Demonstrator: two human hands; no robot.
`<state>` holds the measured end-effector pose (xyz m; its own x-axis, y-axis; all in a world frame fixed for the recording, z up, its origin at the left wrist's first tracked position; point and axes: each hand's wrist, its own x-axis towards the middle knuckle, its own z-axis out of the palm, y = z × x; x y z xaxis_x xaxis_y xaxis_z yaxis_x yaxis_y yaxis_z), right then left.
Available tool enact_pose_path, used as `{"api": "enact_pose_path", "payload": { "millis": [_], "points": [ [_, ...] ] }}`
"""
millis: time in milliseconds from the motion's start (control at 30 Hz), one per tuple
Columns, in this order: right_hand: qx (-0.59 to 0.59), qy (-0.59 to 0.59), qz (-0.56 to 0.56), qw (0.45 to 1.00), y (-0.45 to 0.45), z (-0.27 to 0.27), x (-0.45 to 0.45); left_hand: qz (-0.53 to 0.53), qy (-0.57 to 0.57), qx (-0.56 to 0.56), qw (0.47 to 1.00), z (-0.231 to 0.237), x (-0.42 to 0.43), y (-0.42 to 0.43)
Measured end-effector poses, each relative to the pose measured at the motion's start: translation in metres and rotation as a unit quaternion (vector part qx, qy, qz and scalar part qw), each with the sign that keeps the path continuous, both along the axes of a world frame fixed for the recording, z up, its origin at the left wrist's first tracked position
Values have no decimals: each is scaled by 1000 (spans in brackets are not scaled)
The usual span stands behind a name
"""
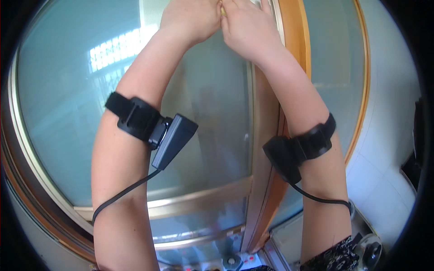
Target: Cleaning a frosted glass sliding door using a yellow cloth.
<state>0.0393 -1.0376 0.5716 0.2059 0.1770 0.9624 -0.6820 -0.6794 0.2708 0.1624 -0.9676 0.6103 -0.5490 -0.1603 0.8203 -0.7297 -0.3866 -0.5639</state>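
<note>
Both hands are raised together at the top edge of the view, in front of a glass panel (203, 135) in a metal frame. My left hand (191, 20) is bent inward, its fingertips cut off or hidden. Beside it, my right hand (251, 30) has its thumb and curled fingers against a small yellow thing (222, 11). That thing shows only as a sliver between the hands, too little to tell what it is.
A wooden frame post (295, 30) stands right of the glass, with a second glass panel (334, 74) beyond it. White wall tiles (379, 166) line the right. Black devices (174, 142) with cables are strapped to both forearms. Various items lie low, near a dark round object (232, 261).
</note>
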Motion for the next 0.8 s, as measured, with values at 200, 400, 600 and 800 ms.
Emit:
{"api": "enact_pose_path", "payload": {
  "millis": [200,400,600,800],
  "points": [
    [15,20,44,999,-2,-154,-8,-17,44,92,995,-151,-13,12],
    [136,64,150,977,25,-301,-20,-54,186,276,941,-283,-44,56],
    [156,44,192,968,32,-345,-22,-32,271,314,909,-327,-56,68],
    [150,22,208,966,21,-343,-21,-41,295,305,904,-334,-57,65]
  ]
}}
